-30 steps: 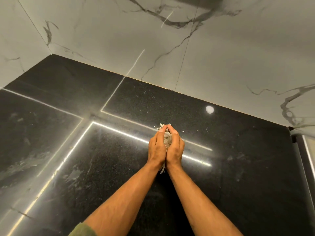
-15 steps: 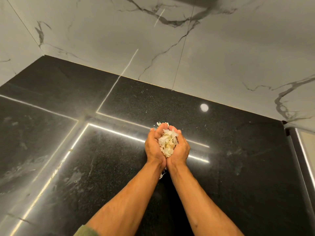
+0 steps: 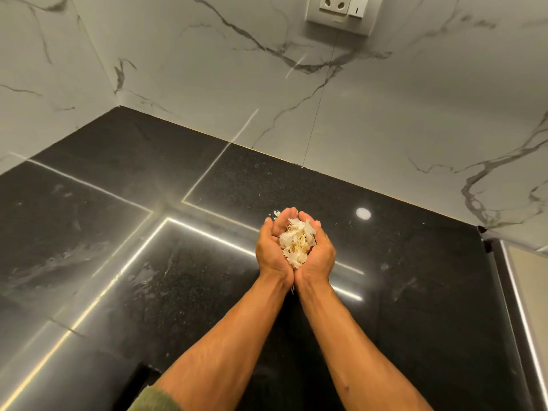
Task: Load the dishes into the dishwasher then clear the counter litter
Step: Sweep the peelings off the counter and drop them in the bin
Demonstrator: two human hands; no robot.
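A heap of pale white and yellowish litter flakes (image 3: 296,241) lies in my two cupped hands, which are pressed side by side, palms up, above the black counter (image 3: 415,277). My left hand (image 3: 271,247) curls round the left side of the heap and my right hand (image 3: 321,253) round the right side. A few flakes (image 3: 276,214) stick out past my left fingertips. One thin scrap hangs down between my wrists. No dishes or dishwasher are in view.
Marble-patterned walls meet at the far left corner behind the counter. A white wall socket (image 3: 341,10) sits high on the back wall. The counter ends at a raised edge (image 3: 504,292) on the right. Faint smears and specks mark the counter surface.
My hands were pressed together on the counter over the flakes; they have turned palms up and lifted with the heap cupped in them. The view has tilted upward.
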